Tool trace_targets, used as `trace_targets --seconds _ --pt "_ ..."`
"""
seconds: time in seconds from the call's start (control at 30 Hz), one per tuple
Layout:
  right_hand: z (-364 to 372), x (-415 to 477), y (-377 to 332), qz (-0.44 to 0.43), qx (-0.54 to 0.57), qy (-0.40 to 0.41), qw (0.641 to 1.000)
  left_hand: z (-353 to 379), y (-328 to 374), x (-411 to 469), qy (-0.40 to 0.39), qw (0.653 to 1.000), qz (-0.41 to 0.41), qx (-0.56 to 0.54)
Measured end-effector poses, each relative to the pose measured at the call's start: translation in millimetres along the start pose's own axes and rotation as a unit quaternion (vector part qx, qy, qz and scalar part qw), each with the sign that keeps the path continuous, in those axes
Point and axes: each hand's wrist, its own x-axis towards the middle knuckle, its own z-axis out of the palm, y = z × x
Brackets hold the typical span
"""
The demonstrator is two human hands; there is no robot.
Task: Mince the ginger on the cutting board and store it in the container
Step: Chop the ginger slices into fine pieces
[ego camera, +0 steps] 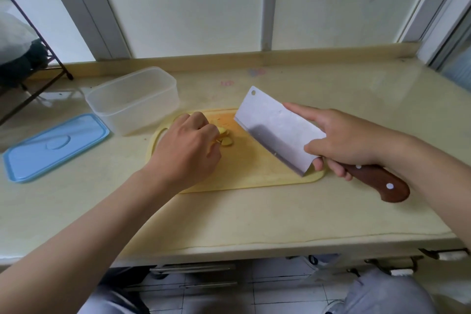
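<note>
Yellow plastic cutting board [251,173], lying on a cream countertop [254,219]. Ginger slices [226,140], small pile at the board's left half, directly under the fingertips of the left hand [186,146], whose curled fingers hold them down. Cleaver [272,130], wooden handle, gripped by the right hand [349,140] with forefinger stretched along the blade's flat; blade tilted, raised over the board just right of the ginger. Translucent container [142,116], uncovered, behind the board's left end. Blue lid [56,146], flat, left of the container.
</note>
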Motion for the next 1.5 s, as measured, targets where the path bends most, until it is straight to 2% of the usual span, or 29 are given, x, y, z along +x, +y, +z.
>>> trace_targets --seconds 0.23,0.37,0.63,0.8,0.93,1.1,1.2,1.23,1.3,1.4,1.43,1.5 --pt "-23.6 23.5 3.6 0.007 -0.015 0.015 1.000 -1.4 -5.7 -0.5 0.005 1.000 0.008 0.001" --pt "-26.2 32.3 4.0 -0.009 -0.014 0.012 1.000 1.2 -5.3 4.7 0.007 1.000 -0.013 0.014" --pt "-5.9 56.8 -0.9 -0.095 0.163 0.047 0.981 2.1 -0.4 27.2 -0.061 0.997 -0.020 0.033" --pt "-6.1 64.4 8.7 -0.092 0.196 0.060 0.974 -0.6 -6.6 35.3 -0.059 0.998 -0.032 0.008" --pt "-6.0 58.1 16.0 -0.090 0.208 0.064 0.972 -13.7 -7.4 44.7 -0.125 0.986 -0.077 -0.078" --pt "-5.0 53.3 15.1 -0.091 0.215 0.066 0.970 -22.0 -6.8 54.2 -0.171 0.977 -0.096 -0.084" --pt "-5.5 54.0 15.5 -0.093 0.219 0.068 0.969 -24.7 -3.4 57.4 -0.135 0.984 -0.094 -0.067" --pt "-6.1 54.2 16.2 -0.092 0.222 0.069 0.968 -26.0 -1.8 58.2 -0.099 0.987 -0.096 -0.080" --pt "-8.2 54.0 17.7 -0.090 0.226 0.078 0.967 -28.7 7.6 57.4 -0.048 0.975 -0.127 -0.177" --pt "-11.8 51.8 19.5 -0.087 0.233 0.096 0.964 -21.1 35.2 50.0 -0.100 0.916 -0.189 -0.339" --pt "-12.9 50.9 20.1 -0.086 0.233 0.099 0.964 -14.9 42.9 46.7 -0.124 0.908 -0.191 -0.352" --pt "-13.9 48.9 21.8 -0.083 0.227 0.099 0.965 -0.9 48.6 43.1 -0.148 0.919 -0.164 -0.326"
